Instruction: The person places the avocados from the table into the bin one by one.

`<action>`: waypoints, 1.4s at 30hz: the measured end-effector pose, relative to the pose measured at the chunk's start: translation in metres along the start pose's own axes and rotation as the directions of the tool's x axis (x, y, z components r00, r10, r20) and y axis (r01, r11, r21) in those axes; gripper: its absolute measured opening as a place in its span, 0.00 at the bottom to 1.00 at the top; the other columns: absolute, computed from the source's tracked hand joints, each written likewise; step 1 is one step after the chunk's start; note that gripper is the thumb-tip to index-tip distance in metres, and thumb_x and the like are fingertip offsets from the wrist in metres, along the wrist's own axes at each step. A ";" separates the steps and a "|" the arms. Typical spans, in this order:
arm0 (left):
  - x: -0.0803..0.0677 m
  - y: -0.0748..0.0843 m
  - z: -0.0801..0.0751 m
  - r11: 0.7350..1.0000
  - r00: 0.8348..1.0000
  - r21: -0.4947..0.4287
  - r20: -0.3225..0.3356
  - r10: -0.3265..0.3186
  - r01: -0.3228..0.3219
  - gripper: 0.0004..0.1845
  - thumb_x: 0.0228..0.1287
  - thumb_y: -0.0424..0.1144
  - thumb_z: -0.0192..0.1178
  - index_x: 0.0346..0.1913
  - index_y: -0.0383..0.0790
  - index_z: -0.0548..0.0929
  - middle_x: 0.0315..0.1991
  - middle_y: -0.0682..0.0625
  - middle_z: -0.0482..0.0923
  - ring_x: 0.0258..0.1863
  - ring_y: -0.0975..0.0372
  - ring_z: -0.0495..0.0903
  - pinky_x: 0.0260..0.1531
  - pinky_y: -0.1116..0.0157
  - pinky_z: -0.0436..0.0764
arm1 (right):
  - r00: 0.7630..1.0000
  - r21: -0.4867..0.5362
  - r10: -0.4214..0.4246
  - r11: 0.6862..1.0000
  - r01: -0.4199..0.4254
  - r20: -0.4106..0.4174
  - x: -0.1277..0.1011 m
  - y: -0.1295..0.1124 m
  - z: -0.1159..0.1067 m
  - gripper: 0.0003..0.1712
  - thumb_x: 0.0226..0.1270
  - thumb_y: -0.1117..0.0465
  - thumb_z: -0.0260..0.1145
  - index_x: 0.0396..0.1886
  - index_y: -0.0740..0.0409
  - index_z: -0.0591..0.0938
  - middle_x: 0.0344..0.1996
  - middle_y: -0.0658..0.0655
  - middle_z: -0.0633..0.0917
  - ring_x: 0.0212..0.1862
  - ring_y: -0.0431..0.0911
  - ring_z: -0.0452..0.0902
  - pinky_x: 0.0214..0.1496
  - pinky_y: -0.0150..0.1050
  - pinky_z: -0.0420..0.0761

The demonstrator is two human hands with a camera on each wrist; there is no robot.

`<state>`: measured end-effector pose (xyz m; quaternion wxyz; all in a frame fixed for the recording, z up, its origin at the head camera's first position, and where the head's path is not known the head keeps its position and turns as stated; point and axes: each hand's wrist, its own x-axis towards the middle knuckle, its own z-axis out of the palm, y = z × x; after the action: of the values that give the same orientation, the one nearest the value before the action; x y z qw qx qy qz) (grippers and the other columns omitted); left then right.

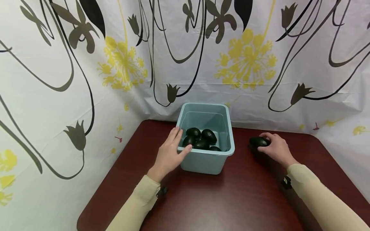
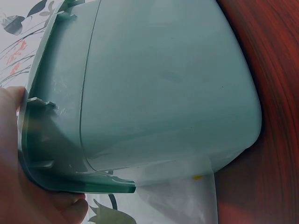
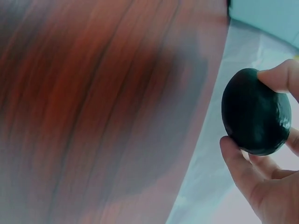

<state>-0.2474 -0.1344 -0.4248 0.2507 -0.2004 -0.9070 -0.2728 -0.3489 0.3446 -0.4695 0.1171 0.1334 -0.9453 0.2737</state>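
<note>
A light blue plastic bin [image 1: 203, 162] stands on the table with several dark green avocados [image 1: 201, 144] lying inside. My left hand [image 1: 170, 154] rests on the bin's front left corner, fingers stretched along the left rim and thumb over the front rim. In the left wrist view, part of the left hand [image 2: 23, 186] touches the rim beside the bin's outer wall [image 2: 163, 88]. To the right of the bin, my right hand [image 1: 276, 148] holds another avocado [image 1: 258, 141] between thumb and fingers. The right wrist view shows this avocado [image 3: 254, 112] pinched, with its shadow on the table.
The dark red-brown wooden table [image 1: 240, 199] has rounded corners. A white cloth [image 1: 190, 73] printed with grey plants and yellow flowers hangs behind it and along the left side. Dark devices are strapped at both wrists.
</note>
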 end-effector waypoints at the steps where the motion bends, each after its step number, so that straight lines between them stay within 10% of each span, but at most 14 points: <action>1: 0.000 0.000 0.000 1.000 1.000 0.002 -0.001 0.000 0.000 0.43 0.72 0.67 0.49 0.76 0.36 0.65 0.77 0.42 0.59 0.77 0.55 0.55 0.60 0.48 0.74 | 1.000 0.001 -0.002 1.000 0.002 -0.005 0.000 -0.001 0.001 0.32 0.58 0.51 0.78 0.61 0.54 0.79 0.50 0.65 0.76 0.46 0.59 0.74 0.42 0.55 0.73; 42: 0.000 0.002 0.000 1.000 1.000 0.006 0.016 -0.026 0.026 0.45 0.71 0.69 0.47 0.76 0.37 0.64 0.77 0.43 0.57 0.77 0.57 0.54 0.62 0.49 0.72 | 0.980 0.113 -0.094 0.987 0.114 -0.174 0.006 -0.095 -0.011 0.33 0.58 0.58 0.76 0.65 0.44 0.79 0.55 0.58 0.76 0.48 0.56 0.74 0.43 0.55 0.76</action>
<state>-0.2467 -0.1328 -0.4237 0.2402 -0.1903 -0.9123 -0.2718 -0.3227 0.2722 -0.4131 0.2021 0.1662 -0.9051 0.3351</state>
